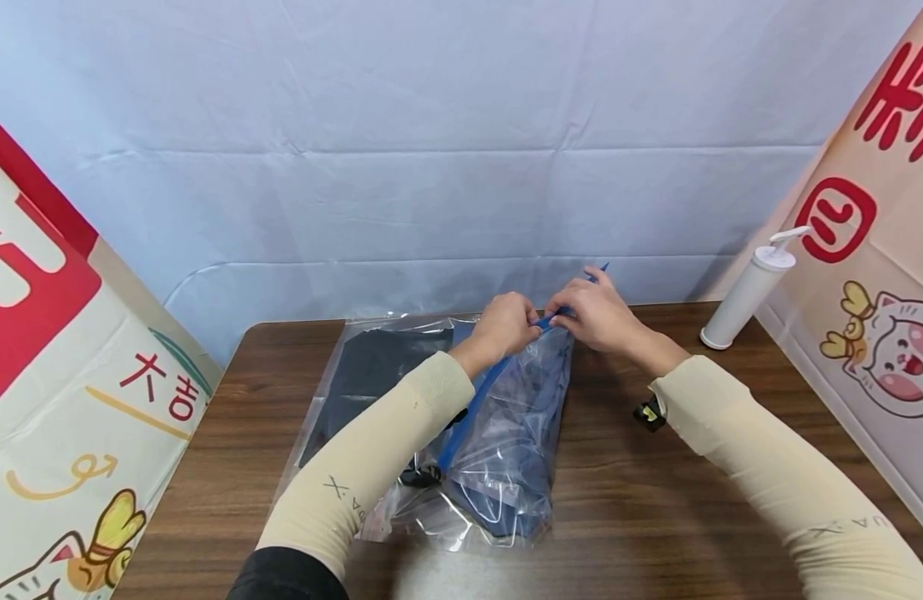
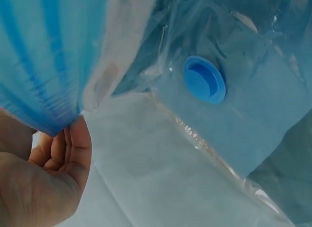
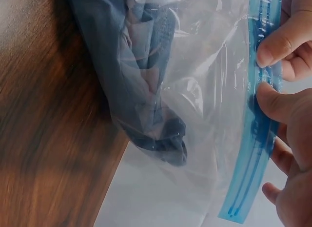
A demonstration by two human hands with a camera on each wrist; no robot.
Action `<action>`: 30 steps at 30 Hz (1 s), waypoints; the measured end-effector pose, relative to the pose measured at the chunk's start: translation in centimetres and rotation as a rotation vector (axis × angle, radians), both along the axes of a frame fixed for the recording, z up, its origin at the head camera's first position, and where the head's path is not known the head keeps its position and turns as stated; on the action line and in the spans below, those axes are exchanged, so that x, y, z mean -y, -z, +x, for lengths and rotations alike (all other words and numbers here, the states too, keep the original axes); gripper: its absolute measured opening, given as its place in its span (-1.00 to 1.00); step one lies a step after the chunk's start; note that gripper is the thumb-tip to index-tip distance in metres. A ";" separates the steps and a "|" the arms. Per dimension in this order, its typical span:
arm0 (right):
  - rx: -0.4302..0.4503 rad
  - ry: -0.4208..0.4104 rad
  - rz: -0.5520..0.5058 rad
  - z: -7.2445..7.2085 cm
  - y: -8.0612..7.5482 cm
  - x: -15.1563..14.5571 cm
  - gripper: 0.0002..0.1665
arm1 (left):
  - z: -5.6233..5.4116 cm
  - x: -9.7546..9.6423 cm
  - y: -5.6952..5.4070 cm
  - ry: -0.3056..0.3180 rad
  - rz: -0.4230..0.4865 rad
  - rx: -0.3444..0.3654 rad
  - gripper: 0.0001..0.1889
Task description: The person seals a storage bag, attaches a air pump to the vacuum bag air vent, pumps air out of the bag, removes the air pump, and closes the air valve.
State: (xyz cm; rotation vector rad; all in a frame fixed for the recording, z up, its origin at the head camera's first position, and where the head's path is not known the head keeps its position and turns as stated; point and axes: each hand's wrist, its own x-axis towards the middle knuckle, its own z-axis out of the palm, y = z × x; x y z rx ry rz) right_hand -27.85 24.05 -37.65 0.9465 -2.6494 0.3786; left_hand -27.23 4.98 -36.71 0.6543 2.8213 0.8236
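A clear vacuum storage bag point(image 1: 506, 442) with dark folded fabric point(image 3: 146, 100) inside lies on the table, with one part lifted. Its blue zip strip point(image 1: 479, 398) runs diagonally up between the hands. My left hand point(image 1: 506, 323) pinches this strip near the back edge of the table. Close beside it, my right hand point(image 1: 592, 312) pinches the strip nearer its end, thumb in front and fingers behind in the right wrist view. A round blue valve point(image 2: 204, 79) shows on the bag's plastic in the left wrist view. More dark fabric point(image 1: 386, 367) lies under clear plastic to the left.
A white hand pump point(image 1: 749, 292) stands on the wooden table point(image 1: 619, 500) at the back right. A pale cloth backdrop point(image 1: 431, 167) hangs behind the table. Printed panels flank it at left point(image 1: 131, 375) and right point(image 1: 881, 292).
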 end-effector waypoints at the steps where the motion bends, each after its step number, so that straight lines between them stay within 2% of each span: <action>1: -0.021 0.002 -0.001 0.0 0.1 0.1 -0.88 | 0.0 0.0 0.0 -0.003 0.007 -0.008 -0.88; 4: -0.073 0.009 -0.004 -0.1 0.2 0.4 -0.89 | -0.1 0.2 0.1 -0.014 0.045 -0.023 -0.87; 6: -0.074 0.014 0.003 -0.1 0.2 0.5 -0.91 | -0.2 0.3 0.2 -0.020 0.068 -0.021 -0.81; 9: 0.001 0.019 0.021 -0.2 -0.1 0.0 -0.88 | -0.3 0.3 0.3 -0.013 0.067 0.006 -0.78; 12: 0.091 0.028 0.015 -0.4 -0.7 -0.9 -0.83 | -0.3 0.2 0.2 -0.002 0.038 0.019 -0.85; 14: 0.116 0.029 0.006 -0.5 -1.1 -1.4 -0.84 | -0.4 0.1 0.1 0.001 0.021 0.009 -0.88; 22: 0.101 0.018 0.005 -0.7 -1.0 -1.8 -0.92 | -0.3 -0.1 0.0 -0.004 0.031 0.019 -0.87; 30: 0.069 0.004 -0.015 -0.8 -0.7 -1.5 -0.90 | -0.5 -0.1 0.2 -0.017 0.024 -0.011 -0.87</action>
